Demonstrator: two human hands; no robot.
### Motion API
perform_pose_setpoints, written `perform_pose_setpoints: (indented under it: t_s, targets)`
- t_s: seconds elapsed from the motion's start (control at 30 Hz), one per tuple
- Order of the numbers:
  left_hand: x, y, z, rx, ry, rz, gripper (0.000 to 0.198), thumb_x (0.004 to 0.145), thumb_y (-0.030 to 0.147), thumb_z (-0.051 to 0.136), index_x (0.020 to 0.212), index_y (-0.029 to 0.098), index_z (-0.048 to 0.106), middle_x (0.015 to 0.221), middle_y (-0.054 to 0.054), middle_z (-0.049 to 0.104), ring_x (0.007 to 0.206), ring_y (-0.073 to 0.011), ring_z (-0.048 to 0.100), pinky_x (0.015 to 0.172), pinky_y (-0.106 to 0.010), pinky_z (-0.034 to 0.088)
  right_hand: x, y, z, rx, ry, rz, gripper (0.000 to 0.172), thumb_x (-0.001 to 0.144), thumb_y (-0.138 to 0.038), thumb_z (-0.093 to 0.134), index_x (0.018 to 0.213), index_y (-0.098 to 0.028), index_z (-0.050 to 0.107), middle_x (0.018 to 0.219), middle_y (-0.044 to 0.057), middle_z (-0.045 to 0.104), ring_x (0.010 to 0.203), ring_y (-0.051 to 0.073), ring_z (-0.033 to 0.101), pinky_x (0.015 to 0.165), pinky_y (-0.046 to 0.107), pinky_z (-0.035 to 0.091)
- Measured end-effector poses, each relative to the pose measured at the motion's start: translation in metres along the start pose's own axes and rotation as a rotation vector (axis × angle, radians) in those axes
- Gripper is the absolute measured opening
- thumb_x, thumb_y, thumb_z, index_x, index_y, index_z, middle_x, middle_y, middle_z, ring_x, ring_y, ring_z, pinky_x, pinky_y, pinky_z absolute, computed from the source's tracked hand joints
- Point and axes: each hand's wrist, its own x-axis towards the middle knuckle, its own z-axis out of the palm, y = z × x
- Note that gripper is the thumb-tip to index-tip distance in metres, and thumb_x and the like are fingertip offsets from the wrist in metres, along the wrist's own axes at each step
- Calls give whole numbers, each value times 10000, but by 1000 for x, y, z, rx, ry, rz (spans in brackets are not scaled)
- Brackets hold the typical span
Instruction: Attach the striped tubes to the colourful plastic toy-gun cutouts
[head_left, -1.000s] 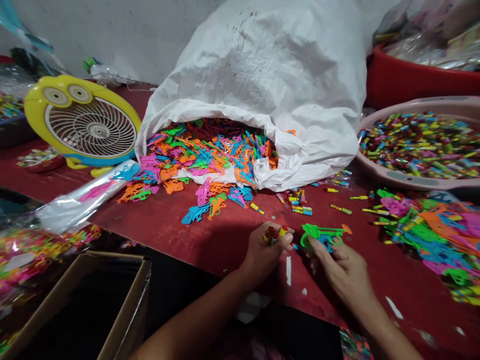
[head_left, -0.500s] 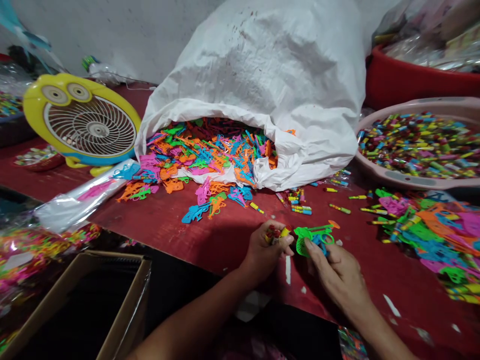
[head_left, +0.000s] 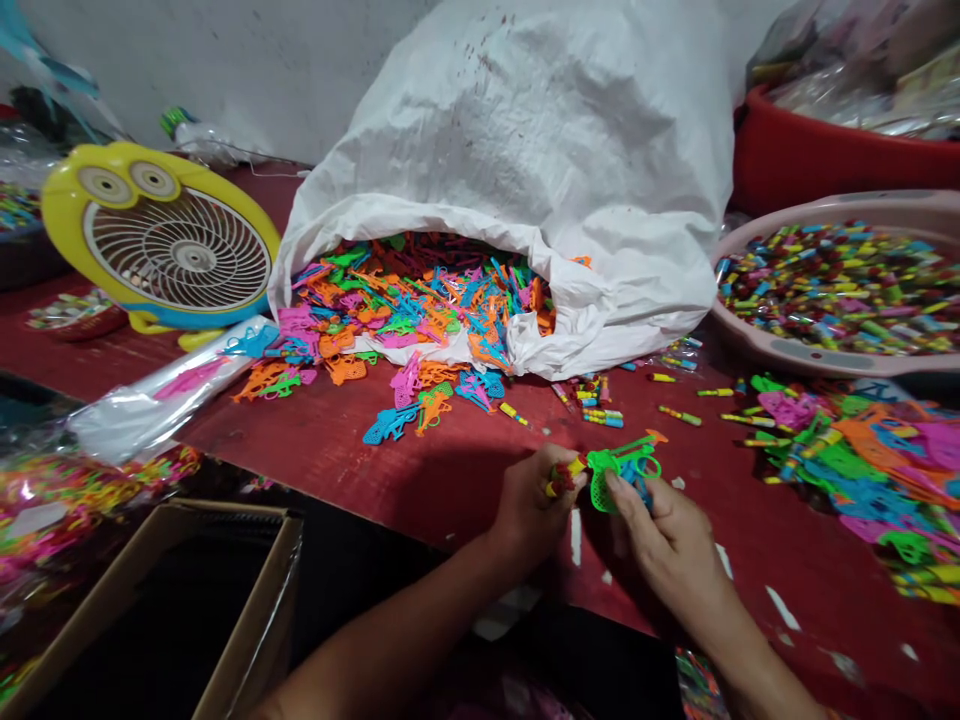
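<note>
My left hand (head_left: pixel 529 500) pinches a small yellow and red plastic tube (head_left: pixel 562 478) in its fingertips. My right hand (head_left: pixel 667 540) is shut on a green plastic toy gun (head_left: pixel 619 465) with a mesh-patterned end, and a blue plastic piece (head_left: pixel 636 485) sits against it. The tube's tip lies right beside the toy's green mesh end. Fingers hide part of both the tube and the blue piece. Both hands are over a worn red tabletop (head_left: pixel 465 510).
A white woven sack (head_left: pixel 525 130) spills bright plastic toy pieces (head_left: pixel 405 320). A pink basin (head_left: pixel 825 362) holds several coloured tubes, with a red tub (head_left: pixel 817 165) behind it. More pieces lie at right. A yellow fan (head_left: pixel 176 250) and cardboard box (head_left: pixel 255 590) stand left.
My hands have drawn closer together. The green toy has shifted left and tilted, bringing its mesh end up to the tube in my left hand.
</note>
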Motion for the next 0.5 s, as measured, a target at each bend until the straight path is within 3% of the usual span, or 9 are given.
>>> perform_pose_setpoints:
  t_s: [0.17,0.27,0.33,0.43,0.5]
  targets:
    - [-2,-1,-1,85,-21,53,75,816,255,640,835,192,675,729,-8,647,658,-140,550,658,-243,425,2,0,-2,65,-87,46,505,946,-566,448,566,-233,437,479,-13,488,466,136,467,503,268,357]
    - [-2,-3,1,64,-21,10,79,799,259,664,839,194,686,724,-7,654,654,-141,553,658,-246,431,0,4,2,146,-107,139,506,939,-574,467,571,-226,469,493,-5,522,486,140,505,529,271,393]
    - [0,-5,2,6,28,-48,122,788,287,681,865,192,690,711,-3,647,634,-135,547,636,-241,427,3,17,-8,249,-104,241,497,936,-571,481,584,-222,506,487,0,538,478,142,523,534,276,419]
    - [6,-3,-1,-110,152,-139,171,793,345,680,841,182,653,612,35,564,548,-102,481,570,-220,392,18,53,-55,223,133,326,477,912,-567,523,581,-225,548,483,33,562,433,148,517,479,299,410]
    - [11,1,-7,-174,183,-184,215,773,366,705,769,174,607,565,61,491,509,-77,416,534,-204,355,28,82,-102,7,250,221,483,918,-562,503,576,-231,579,491,71,586,420,166,532,450,322,393]
